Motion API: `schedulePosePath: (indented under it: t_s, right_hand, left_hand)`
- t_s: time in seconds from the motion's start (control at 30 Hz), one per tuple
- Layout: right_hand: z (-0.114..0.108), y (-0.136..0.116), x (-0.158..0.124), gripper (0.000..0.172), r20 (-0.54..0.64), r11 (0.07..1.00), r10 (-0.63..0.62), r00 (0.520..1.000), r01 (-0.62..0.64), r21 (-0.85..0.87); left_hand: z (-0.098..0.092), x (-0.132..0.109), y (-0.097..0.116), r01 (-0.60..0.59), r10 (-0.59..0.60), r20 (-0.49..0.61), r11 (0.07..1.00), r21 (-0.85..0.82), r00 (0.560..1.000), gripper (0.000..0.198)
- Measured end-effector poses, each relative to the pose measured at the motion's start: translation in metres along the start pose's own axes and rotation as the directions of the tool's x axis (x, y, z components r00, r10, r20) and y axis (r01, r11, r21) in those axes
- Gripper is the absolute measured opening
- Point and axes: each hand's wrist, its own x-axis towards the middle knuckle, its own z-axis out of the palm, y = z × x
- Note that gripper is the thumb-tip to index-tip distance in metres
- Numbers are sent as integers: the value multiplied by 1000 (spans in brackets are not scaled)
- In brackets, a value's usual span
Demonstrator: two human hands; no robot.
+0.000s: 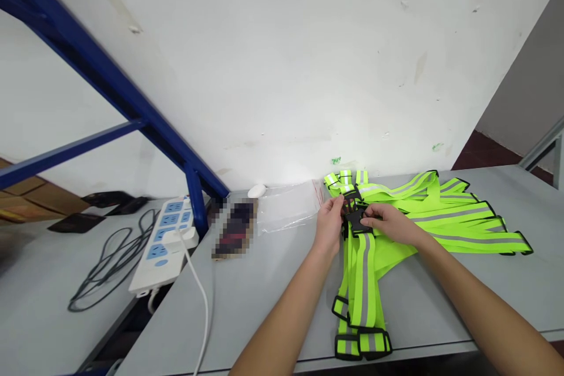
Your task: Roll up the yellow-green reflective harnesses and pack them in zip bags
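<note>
A neon-yellow reflective strap vest [440,211] with grey stripes lies spread on the grey table [264,305]. Its straps hang toward the front edge. A black plastic buckle [356,218] sits where the straps meet. My left hand [329,224] pinches the buckle's left side, fingers closed on it. On the buckle's right side, my right hand [392,224] grips with its fingers curled round it. Both forearms reach in from the bottom of the view.
A clear plastic bag [286,208] lies left of the vest by the wall. A blurred flat object [235,229] and a small white item [257,190] sit nearby. A white power strip [165,244] with cables lies at left beside a blue metal frame [132,111].
</note>
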Motion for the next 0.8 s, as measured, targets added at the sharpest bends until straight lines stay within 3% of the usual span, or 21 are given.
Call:
schedulePosePath:
  t_s: [0.2,0.4,0.53,0.8]
  right_hand:
    - [4,2,0,32,-33,999,-24,999,24,-25]
    - [6,-2,-2,32,-34,999,-12,999,11,-47]
    - [5,-5,-3,32,-33,999,-4,999,3,-49]
    - [5,-4,-2,32,-32,999,-1,999,0,-41]
  left_hand:
    - [0,2,-3,-14,14,-49,1000,-2,999,32]
    - [-1,-1,1,-43,43,-6,999,-23,999,57]
    - [-1,0,3,-27,27,-5,1000,-16,1000,45]
    - [-1,-1,4,2,-3,-40,1000,-21,999,44]
